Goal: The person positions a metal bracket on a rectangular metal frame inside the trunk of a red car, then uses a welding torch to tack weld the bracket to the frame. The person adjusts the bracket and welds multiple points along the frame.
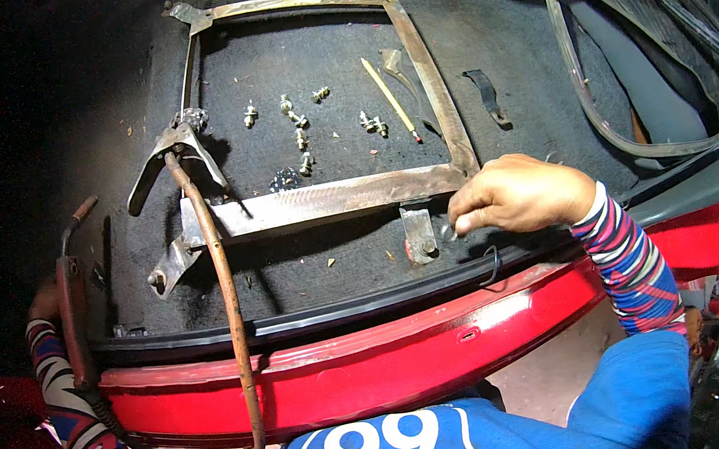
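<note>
My right hand (520, 195) is beside the near right corner of a rectangular bare-metal frame (346, 196). Its thumb and fingers are pinched together over something small and shiny that I cannot make out. Just left of the fingertips, a small metal tab (418, 234) lies against the frame's near side. At the far left, in deep shadow, my left hand (43, 301) is behind a brown-handled tool with a bent neck (74, 317), which looks like a welding torch. The handle and the dark hide its fingers. Near the frame's left side stands a rusty bent rod (219, 275) under a forked metal bracket (176, 150).
Several small bolts with nuts (301, 138) lie on dark carpet inside the frame, with a yellow pencil (391, 99). A black strap-like piece (486, 98) is right of it. Rubber seal strips (578, 86) loop at the right. A red body edge (363, 365) runs in front of me.
</note>
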